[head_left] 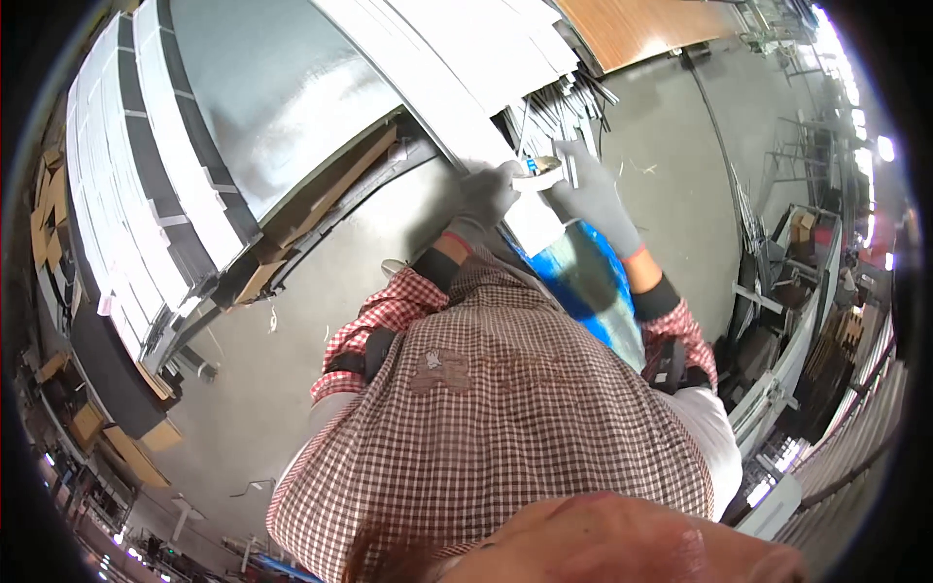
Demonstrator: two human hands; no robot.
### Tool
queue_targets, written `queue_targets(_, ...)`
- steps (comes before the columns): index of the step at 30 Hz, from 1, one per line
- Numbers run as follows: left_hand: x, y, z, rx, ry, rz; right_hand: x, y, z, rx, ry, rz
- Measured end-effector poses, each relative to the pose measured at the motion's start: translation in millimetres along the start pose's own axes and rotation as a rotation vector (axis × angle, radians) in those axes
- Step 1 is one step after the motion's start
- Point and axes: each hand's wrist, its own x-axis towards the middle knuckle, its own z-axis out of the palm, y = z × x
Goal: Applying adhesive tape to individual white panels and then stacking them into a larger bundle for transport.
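My left hand (483,201), in a grey glove, is closed at the edge of a long white panel (442,92), its fingertips at one end of a short white strip (536,181). My right hand (595,194), also gloved in grey, is closed at the strip's other end. A narrow pale grey piece (570,171) shows by the right fingers; its kind is unclear. Just beyond the strip sits a small blue object (531,165), too small to name. A white sheet-like piece (535,222) lies below the strip, above a blue, shiny plastic-looking surface (588,277).
Many thin grey strips (559,112) lie bundled past my hands, beside white sheets (486,44). A brown wooden board (641,29) is at the far right. Stacked white and black panels (146,185) stand on the left. Metal racks (792,360) line the right side.
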Motion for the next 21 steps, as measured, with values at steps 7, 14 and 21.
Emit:
queue_targets(7,6.1,-10.5,21.1,0.219,0.190,-0.047,99.6,18.5,0.6,-0.327,-0.651,-0.387)
queue_targets(14,9.1,-2.3,22.2,0.204,0.242,0.074,154.3,91.9,24.6,-0.551,-0.656,-0.877)
queue_targets(21,50.4,-38.7,26.6,0.125,0.116,0.237,184.8,203.4,18.3,-1.035,-0.368,-0.368)
